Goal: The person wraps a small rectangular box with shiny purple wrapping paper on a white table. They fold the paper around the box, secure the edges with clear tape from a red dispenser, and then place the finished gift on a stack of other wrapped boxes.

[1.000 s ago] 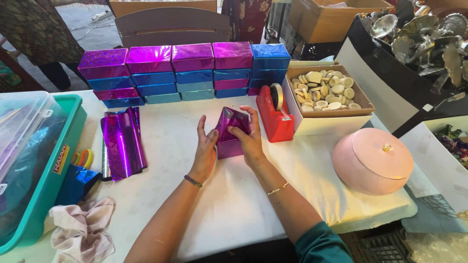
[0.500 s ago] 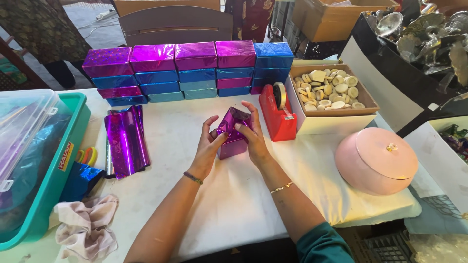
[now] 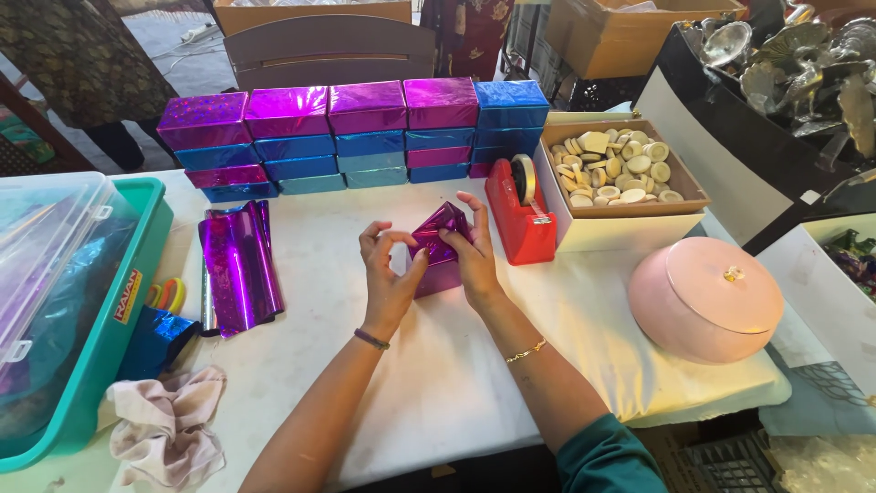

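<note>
Lying crosswise, foil box tilted

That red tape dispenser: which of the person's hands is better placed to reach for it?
Probably the right hand. It rests on the purple foil-wrapped box on the side nearest the red tape dispenser, which stands just beyond it. The left hand is on the box's far side and would have to cross over.
</note>
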